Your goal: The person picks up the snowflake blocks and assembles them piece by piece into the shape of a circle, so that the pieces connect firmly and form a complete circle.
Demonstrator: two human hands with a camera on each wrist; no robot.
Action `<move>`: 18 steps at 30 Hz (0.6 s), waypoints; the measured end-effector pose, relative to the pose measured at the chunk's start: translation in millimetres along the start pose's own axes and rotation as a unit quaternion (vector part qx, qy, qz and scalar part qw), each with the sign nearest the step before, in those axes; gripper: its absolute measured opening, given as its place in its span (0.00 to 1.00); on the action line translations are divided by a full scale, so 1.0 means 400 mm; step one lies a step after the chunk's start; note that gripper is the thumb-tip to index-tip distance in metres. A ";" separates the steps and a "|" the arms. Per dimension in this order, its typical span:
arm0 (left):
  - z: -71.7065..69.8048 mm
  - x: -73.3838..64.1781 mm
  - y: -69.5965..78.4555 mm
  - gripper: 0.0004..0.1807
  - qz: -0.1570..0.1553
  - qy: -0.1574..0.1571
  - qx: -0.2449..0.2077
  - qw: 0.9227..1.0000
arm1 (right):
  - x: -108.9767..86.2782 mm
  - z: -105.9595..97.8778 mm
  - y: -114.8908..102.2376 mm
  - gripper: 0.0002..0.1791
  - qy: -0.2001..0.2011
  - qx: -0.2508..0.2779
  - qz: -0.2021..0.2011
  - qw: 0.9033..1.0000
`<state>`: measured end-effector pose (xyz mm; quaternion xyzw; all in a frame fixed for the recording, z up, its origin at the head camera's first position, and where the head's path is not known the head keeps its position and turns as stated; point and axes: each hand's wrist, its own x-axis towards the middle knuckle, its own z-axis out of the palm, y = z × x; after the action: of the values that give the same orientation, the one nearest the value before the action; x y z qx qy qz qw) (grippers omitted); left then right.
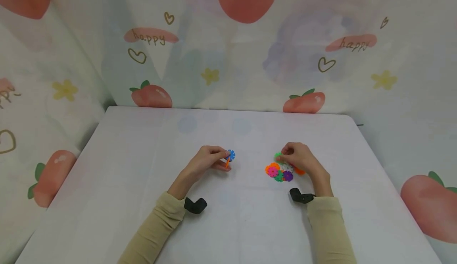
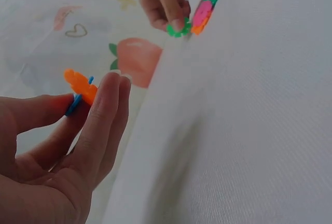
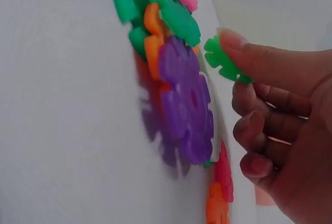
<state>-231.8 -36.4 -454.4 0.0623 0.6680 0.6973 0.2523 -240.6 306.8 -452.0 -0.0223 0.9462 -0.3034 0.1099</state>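
Note:
My left hand (image 1: 208,162) pinches a blue notched plastic disc (image 1: 231,155) between thumb and finger. An orange notched disc (image 2: 82,85) is joined to the blue one at an angle. Over at the right, my right hand (image 1: 300,157) grips a light green notched disc (image 3: 224,60) by its edge, just above the table. Below and beside it lies a small pile of flower-shaped discs, with a purple disc (image 3: 189,102), a darker green disc (image 3: 168,9), a pink disc (image 1: 273,171) and a white disc (image 1: 287,168) among them. Part of the pile is hidden under the right hand.
A white cloth covers the table (image 1: 235,224). Behind it and at the sides hangs a printed curtain (image 1: 228,61) with fruit, hearts and flowers. Each wrist wears a black camera mount, the left mount (image 1: 195,206) and the right mount (image 1: 301,196).

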 end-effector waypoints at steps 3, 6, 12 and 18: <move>0.004 0.002 0.005 0.13 0.002 -0.003 0.004 1.000 | 0.003 0.008 -0.010 0.14 0.012 0.038 -0.025 0.999; 0.006 0.004 0.006 0.14 0.002 -0.006 0.010 1.000 | 0.005 0.020 -0.022 0.13 0.012 0.078 -0.052 0.996; 0.007 0.005 0.005 0.15 -0.001 -0.006 0.015 1.000 | 0.008 0.048 -0.058 0.13 0.008 0.130 -0.093 0.987; 0.010 0.006 0.006 0.16 -0.004 -0.008 0.019 1.000 | 0.005 0.082 -0.112 0.11 0.018 0.168 -0.134 0.976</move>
<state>-232.9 -31.7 -452.5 0.0701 0.6793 0.6830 0.2593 -236.4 251.3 -452.4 -0.1244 0.8719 -0.4705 0.0539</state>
